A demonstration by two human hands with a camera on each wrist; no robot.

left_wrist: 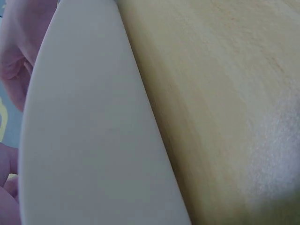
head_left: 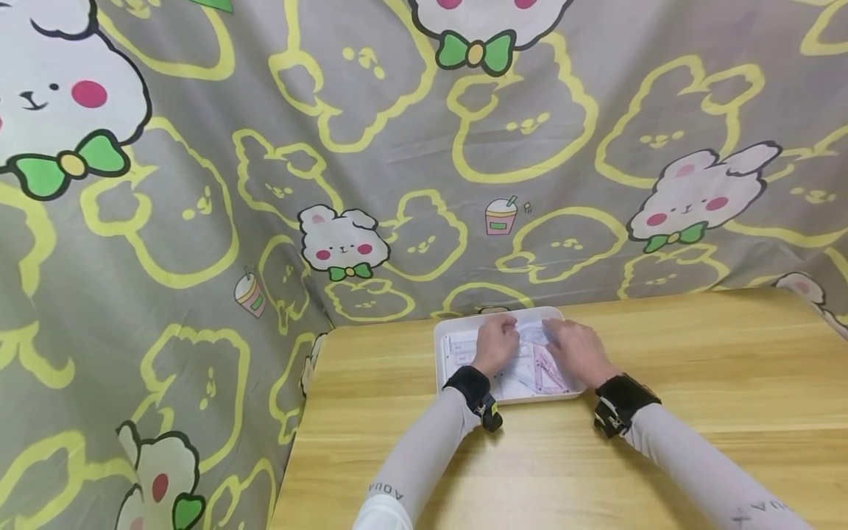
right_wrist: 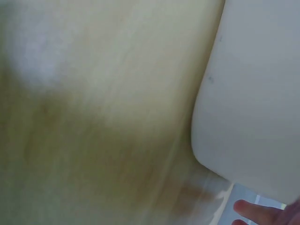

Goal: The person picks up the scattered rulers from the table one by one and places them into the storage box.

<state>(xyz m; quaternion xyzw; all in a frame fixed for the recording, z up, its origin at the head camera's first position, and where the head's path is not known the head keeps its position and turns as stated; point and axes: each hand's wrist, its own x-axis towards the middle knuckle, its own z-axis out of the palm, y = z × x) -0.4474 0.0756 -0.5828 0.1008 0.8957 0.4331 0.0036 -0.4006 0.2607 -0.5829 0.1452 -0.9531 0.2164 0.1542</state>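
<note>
In the head view a shallow white tray (head_left: 442,368) rests on the table, with clear drawing tools lying inside. Among these I make out a pink-tinted set square (head_left: 548,370) at the right and a pale ruler (head_left: 461,347) at the left. My left hand (head_left: 497,344) reaches over the tray's middle, fingers bent toward the far side. From the right, my right hand (head_left: 578,350) reaches over the rim, fingertips at a clear bluish piece (head_left: 533,333) between the hands. I cannot tell whether either hand grips anything. The tray wall (left_wrist: 89,117) fills much of the left wrist view.
The wooden table (head_left: 371,442) extends around the tray on the left, right and near sides. Close behind the tray hangs a grey cartoon-print curtain (head_left: 424,162), which also runs down the table's left side.
</note>
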